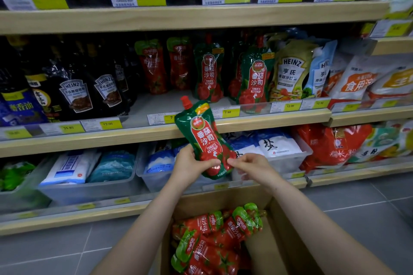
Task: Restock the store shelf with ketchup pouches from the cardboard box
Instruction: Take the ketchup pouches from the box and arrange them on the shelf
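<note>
A green-and-red ketchup pouch [202, 134] with a red cap is held up, tilted left, in front of the middle shelf [279, 121]. My left hand [190, 166] grips its lower left edge. My right hand [250, 164] pinches its lower right corner. Below my arms stands the open cardboard box [288, 236] holding several red ketchup pouches [214, 236] with green tops. On the middle shelf stand matching green pouches [209, 71] and red pouches [154, 67], with a bare patch of shelf in front of the red ones.
Dark Heinz sauce pouches [73, 94] stand left on the middle shelf, Heinz salad dressing [290, 71] on the right. Clear bins of salt bags [89, 187] line the lower shelf. Bottles and price tags fill the top shelf. Grey floor tiles surround the box.
</note>
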The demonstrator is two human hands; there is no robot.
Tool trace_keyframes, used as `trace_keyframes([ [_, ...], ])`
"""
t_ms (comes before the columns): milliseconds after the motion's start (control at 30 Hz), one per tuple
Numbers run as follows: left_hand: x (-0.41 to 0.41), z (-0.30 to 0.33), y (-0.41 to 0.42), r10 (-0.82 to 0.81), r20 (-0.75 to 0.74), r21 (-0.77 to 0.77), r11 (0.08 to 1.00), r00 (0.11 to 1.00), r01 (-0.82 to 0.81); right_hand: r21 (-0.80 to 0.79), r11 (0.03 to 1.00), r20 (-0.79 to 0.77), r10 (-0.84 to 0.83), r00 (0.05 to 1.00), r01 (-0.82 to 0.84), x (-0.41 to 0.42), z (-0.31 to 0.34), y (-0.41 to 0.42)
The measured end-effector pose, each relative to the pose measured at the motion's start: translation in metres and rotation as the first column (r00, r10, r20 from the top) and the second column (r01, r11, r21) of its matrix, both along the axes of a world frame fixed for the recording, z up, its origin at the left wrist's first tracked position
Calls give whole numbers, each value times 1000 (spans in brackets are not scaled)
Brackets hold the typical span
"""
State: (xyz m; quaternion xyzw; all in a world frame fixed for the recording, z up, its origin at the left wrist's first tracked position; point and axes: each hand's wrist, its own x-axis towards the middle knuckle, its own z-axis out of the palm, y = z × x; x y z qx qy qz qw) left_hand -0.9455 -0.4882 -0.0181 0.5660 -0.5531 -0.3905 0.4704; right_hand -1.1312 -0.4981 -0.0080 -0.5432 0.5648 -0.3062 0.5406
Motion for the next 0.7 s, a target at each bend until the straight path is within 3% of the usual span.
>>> trace_keyframes([
  [67,2,1,-1,-44,167,0,999,985,45,-116,993,-37,-21,999,17,-5,8,-7],
  [133,-3,2,-1,-89,265,2,996,960,92,-211,974,48,94,994,-82,-1,18,-11],
  [200,-12,1,-1,-157,236,27,988,959,155,-239,965,109,136,985,-107,6,23,-13],
  [300,-18,-4,1,-186,128,74,981,974,178,-234,972,181,46,982,-3,7,24,-16],
  [433,-14,-11,3,-212,145,67,977,966,205,-211,976,237,-5,971,57,3,27,-19],
  [567,-14,-13,3,-127,155,-19,991,980,131,-220,975,181,49,982,-8,10,30,-17],
  [700,-3,3,-1,-168,228,-58,981,959,185,-251,968,197,61,979,-9,9,37,-22],
])
